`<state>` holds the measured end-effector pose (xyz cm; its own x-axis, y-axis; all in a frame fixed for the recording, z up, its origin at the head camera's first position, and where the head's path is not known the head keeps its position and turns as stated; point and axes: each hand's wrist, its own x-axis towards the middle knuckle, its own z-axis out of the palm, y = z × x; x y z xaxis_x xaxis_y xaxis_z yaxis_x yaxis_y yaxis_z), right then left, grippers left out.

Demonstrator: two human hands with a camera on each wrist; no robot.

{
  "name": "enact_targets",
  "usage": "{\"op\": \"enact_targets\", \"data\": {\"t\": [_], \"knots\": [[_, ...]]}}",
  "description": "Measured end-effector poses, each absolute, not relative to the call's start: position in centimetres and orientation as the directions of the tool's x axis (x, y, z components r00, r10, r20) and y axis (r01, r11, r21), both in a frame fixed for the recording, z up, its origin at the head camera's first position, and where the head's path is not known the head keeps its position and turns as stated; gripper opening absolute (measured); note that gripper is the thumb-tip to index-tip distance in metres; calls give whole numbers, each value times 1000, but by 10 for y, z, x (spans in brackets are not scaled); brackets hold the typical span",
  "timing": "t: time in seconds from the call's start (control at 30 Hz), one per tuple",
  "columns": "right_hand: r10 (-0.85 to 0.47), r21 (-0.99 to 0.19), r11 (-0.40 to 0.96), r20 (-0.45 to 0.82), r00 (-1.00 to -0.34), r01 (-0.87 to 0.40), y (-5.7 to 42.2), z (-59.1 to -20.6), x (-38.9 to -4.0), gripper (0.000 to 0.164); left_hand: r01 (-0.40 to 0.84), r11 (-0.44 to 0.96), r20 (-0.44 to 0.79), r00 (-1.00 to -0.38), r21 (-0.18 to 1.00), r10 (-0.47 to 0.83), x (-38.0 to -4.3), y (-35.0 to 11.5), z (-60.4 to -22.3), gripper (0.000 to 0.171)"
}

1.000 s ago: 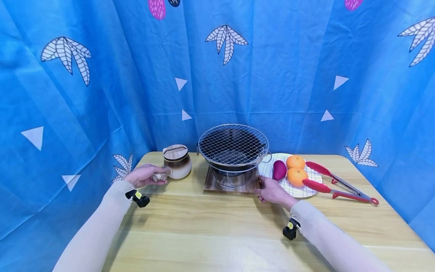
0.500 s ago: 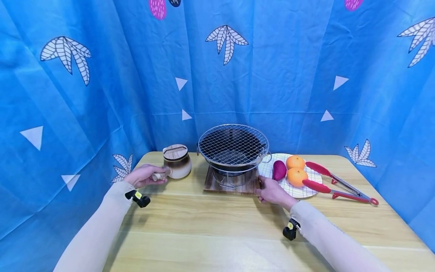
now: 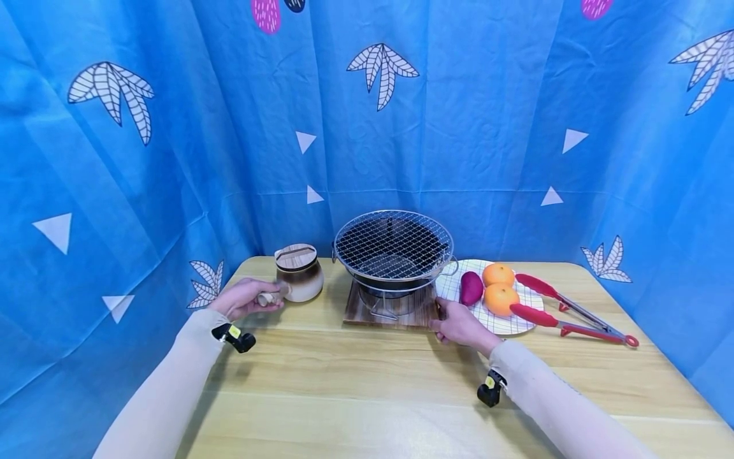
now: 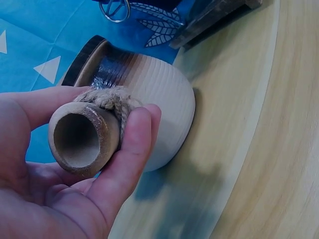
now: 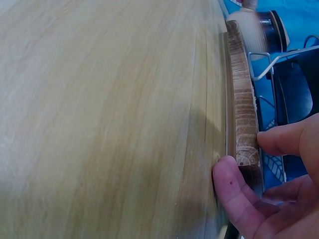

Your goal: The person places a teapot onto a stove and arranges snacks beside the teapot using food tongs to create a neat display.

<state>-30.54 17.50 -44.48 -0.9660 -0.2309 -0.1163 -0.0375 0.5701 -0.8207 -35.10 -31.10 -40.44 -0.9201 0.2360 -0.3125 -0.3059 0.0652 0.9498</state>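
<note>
On the left of the head view stands a brown-and-white pot [image 3: 302, 282] with a wooden lid [image 3: 295, 257]. My left hand [image 3: 245, 298] grips its short hollow handle [image 4: 77, 139], thumb and fingers around it, with twine tied at its base. In the middle a round grill [image 3: 394, 245] with a wire mesh top stands on a dark wooden board [image 3: 358, 312]. My right hand [image 3: 461, 324] pinches the board's front right corner; in the right wrist view the thumb and fingers lie on opposite faces of the board's edge [image 5: 244, 109].
Right of the grill lies a white checked plate [image 3: 522, 324] bearing a purple, sweet-potato-like piece [image 3: 471, 288] and two oranges [image 3: 501, 298]. Red-tipped tongs [image 3: 593, 328] lie spread, their tips over the plate's right side. A blue curtain [image 3: 487, 127] hangs around the wooden table [image 3: 355, 395].
</note>
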Motion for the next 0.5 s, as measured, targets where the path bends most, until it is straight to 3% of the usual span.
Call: {"op": "enact_targets", "data": {"t": [0.5], "knots": [[-231, -824, 565, -112, -966, -40, 175, -447, -306, 74, -330, -11, -320, -923, 944, 211, -350, -308, -407, 35]]}}
